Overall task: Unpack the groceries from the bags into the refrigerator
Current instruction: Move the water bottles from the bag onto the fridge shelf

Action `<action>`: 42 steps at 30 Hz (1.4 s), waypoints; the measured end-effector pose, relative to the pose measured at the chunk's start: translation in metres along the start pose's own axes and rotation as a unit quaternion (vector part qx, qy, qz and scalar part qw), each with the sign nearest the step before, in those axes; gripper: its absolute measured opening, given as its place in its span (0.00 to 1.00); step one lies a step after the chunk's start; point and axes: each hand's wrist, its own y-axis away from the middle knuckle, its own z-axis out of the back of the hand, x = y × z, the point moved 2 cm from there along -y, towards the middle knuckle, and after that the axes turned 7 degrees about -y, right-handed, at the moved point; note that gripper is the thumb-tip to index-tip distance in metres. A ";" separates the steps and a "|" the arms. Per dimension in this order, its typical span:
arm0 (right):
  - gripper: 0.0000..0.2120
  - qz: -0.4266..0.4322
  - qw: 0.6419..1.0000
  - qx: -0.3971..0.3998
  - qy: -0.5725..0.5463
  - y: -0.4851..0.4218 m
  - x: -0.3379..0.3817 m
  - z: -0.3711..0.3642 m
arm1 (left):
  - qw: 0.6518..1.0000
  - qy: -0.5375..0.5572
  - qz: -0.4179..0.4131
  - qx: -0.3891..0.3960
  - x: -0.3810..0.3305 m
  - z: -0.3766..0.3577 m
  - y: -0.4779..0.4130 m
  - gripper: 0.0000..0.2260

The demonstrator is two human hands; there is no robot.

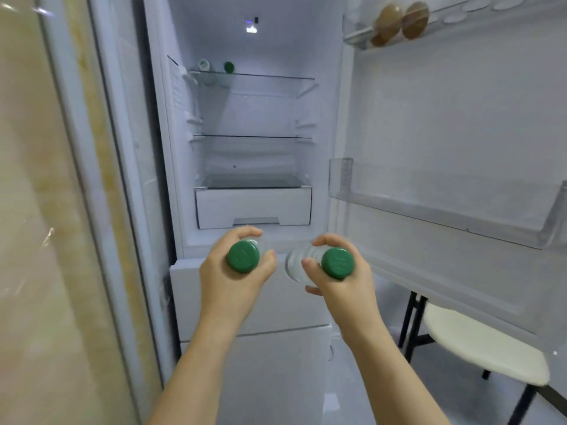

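Observation:
The refrigerator (171, 148) stands open in front of me. My left hand (233, 280) grips a clear bottle with a green cap (243, 257), cap toward me. My right hand (343, 280) grips a second clear bottle with a green cap (337, 262), its ribbed body pointing left. Both hands hover just below the white drawer (253, 210), in front of the fridge opening. On the top glass shelf (276, 76) stand two bottles at the far left, one with a green cap (228, 67) and one with a pale cap (204, 65).
The open door on the right carries a clear door bin (445, 210) and an upper rack with two brown eggs (400, 23). A middle glass shelf (254, 137) sits above the drawer. A white stool with black legs (481, 345) stands low right. A beige wall (36, 210) lies left.

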 end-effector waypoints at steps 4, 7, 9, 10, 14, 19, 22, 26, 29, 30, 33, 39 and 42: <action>0.11 0.055 0.998 0.016 -0.007 -0.036 0.001 -0.028 | 0.997 -0.011 -0.067 -0.027 0.002 0.007 -0.040 0.11; 0.11 0.095 0.995 0.032 -0.021 -0.064 0.003 -0.045 | 0.991 -0.031 -0.126 -0.042 0.001 0.008 -0.070 0.12; 0.10 0.118 0.992 0.043 -0.034 -0.082 0.003 -0.055 | 0.985 -0.032 -0.165 -0.049 0.000 0.007 -0.089 0.12; 0.10 0.132 0.989 0.046 -0.042 -0.091 0.002 -0.059 | 0.981 -0.032 -0.185 -0.052 0.001 0.005 -0.098 0.12; 0.10 0.189 0.979 0.043 -0.067 -0.130 -0.004 -0.072 | 0.963 -0.045 -0.256 -0.066 0.007 -0.002 -0.136 0.11; 0.12 0.245 0.965 0.039 -0.086 -0.190 -0.018 -0.082 | 0.948 -0.042 -0.301 -0.095 0.017 -0.024 -0.193 0.12; 0.12 0.265 0.959 0.034 -0.090 -0.232 -0.026 -0.086 | 0.941 -0.040 -0.318 -0.112 0.021 -0.041 -0.232 0.12; 0.09 0.310 0.944 0.040 -0.107 -0.286 -0.032 -0.091 | 0.926 -0.036 -0.350 -0.138 0.023 -0.062 -0.283 0.12; 0.10 0.354 0.927 0.047 -0.113 -0.321 -0.035 -0.097 | 0.913 -0.040 -0.375 -0.155 0.025 -0.075 -0.315 0.14; 0.11 0.366 0.922 0.048 -0.116 -0.331 -0.035 -0.100 | 0.911 -0.038 -0.379 -0.159 0.025 -0.079 -0.325 0.14; 0.10 0.393 0.912 0.039 -0.110 -0.361 -0.034 -0.107 | 0.901 -0.036 -0.396 -0.175 0.021 -0.088 -0.351 0.14; 0.11 0.433 0.892 0.023 -0.125 -0.410 -0.033 -0.126 | 0.886 -0.021 -0.422 -0.189 0.016 -0.100 -0.403 0.13; 0.11 0.438 0.889 0.022 -0.128 -0.432 -0.033 -0.136 | 0.889 -0.012 -0.423 -0.177 0.014 -0.103 -0.427 0.12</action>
